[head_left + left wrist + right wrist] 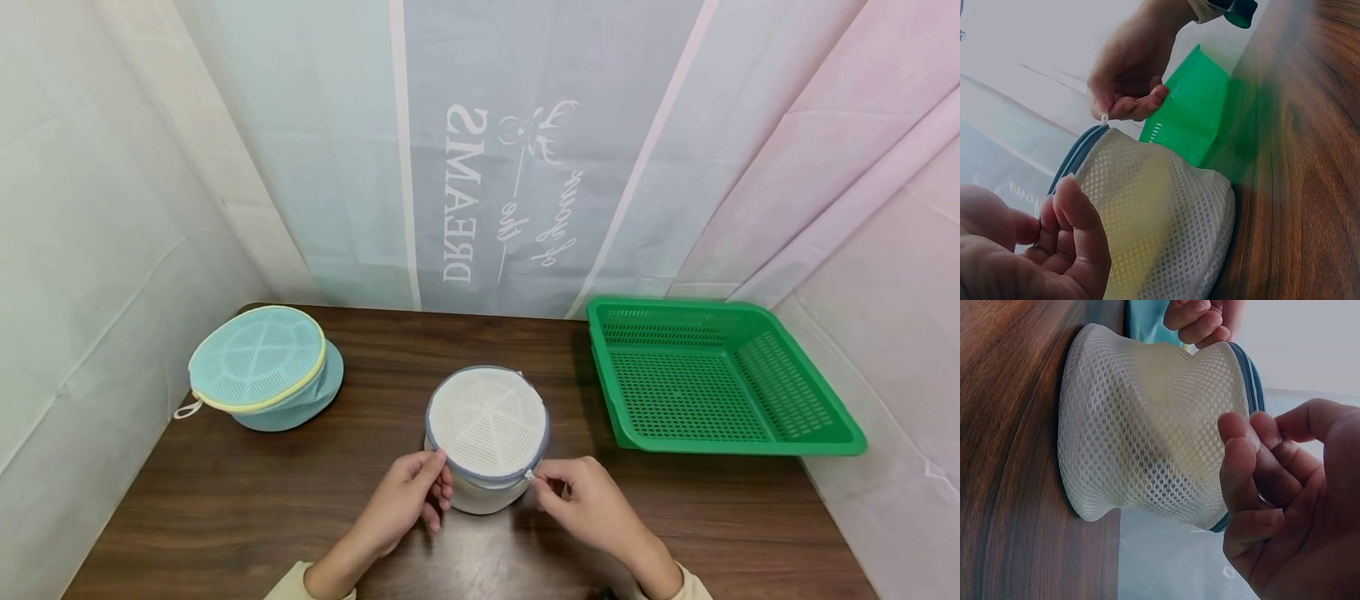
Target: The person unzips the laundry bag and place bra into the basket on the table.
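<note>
A round white mesh laundry bag (pixel 487 421) with a grey-blue zipped rim stands upright on the wooden table, between both hands. Something pale yellow shows through its mesh side in both wrist views. My left hand (pixel 408 496) pinches the rim at the front left between thumb and index finger. At the front right, the right hand (pixel 588 504) pinches the small white zipper pull (pixel 1105 117) with thumb and forefinger. The zip looks closed along the part of the rim seen from above.
On the left of the table (pixel 360 542) sits a light-blue mesh laundry bag (pixel 258 354) with yellow trim and a white loop, its top tilted. A green perforated plastic basket (pixel 742 447) stands at the right. Printed cloth (pixel 517 58) hangs behind the table.
</note>
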{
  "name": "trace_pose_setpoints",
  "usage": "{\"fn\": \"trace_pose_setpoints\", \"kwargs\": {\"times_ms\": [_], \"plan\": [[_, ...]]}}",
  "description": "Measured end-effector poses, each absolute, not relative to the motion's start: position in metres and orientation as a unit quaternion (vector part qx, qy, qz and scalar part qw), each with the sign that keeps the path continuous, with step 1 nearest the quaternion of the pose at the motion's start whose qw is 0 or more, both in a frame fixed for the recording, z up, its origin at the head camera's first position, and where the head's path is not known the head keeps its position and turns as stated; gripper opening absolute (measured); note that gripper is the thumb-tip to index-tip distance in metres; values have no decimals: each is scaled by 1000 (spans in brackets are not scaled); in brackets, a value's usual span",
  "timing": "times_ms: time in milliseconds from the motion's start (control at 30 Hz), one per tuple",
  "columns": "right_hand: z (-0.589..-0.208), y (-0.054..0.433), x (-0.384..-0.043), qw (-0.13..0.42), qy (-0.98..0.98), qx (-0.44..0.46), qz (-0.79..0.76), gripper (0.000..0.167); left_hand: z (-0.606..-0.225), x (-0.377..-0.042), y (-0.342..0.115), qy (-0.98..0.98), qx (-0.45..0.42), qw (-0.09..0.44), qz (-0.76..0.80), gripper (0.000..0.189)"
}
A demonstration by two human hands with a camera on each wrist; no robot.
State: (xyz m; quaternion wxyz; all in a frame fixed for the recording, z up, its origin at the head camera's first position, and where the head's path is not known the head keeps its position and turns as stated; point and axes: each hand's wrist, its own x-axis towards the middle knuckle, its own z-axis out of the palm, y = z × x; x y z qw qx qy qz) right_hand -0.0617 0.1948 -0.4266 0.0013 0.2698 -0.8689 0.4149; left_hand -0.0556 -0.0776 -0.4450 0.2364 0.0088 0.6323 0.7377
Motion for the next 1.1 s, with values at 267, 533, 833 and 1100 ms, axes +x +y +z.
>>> {"fn": "trace_pose_setpoints", "kwargs": {"times_ms": [267,533,833,1100], "plan": [[-426,193,-61,0,-862,287,417,40,-446,-54,-77,635,29,257,728,36],[-427,193,-59,-16,-857,296,421,32,-448,-52,-75,621,73,285,727,46],[-430,187,-60,7,-848,329,416,32,-444,-55,-70,630,51,263,729,40],[-429,182,-59,8,-848,335,409,29,-444,-54,-69,652,47,250,714,33]]}}
